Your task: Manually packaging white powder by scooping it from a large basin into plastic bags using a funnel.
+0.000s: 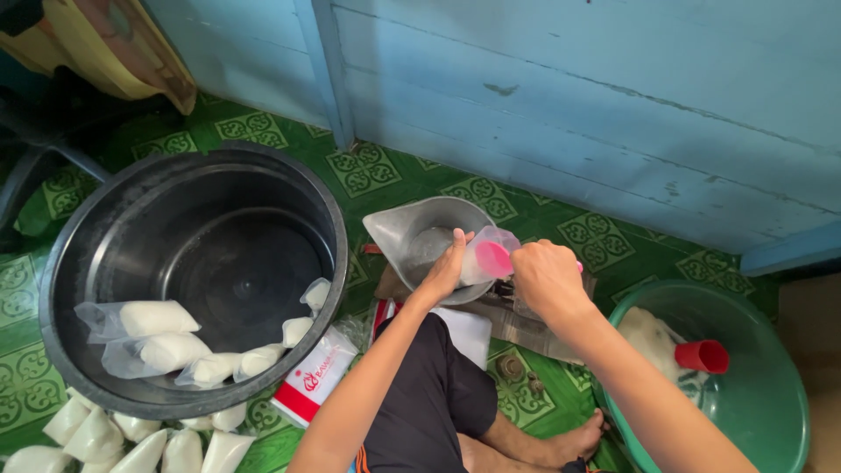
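My left hand (448, 267) holds open a small clear plastic bag (484, 248) over a grey metal scale pan (412, 229). Held tilted in my right hand (546, 278), a pink scoop (493, 258) has its mouth inside the bag's opening. Both hands are close together above the pan, in front of my bent knee in black shorts (429, 394).
A big black tub (131, 254) at left holds several filled white bags (158, 317); more lie on the green patterned floor (131, 438). At right, a green basin (762, 394) holds white powder and a red cup (703, 356). A blue plank wall (569, 88) is behind.
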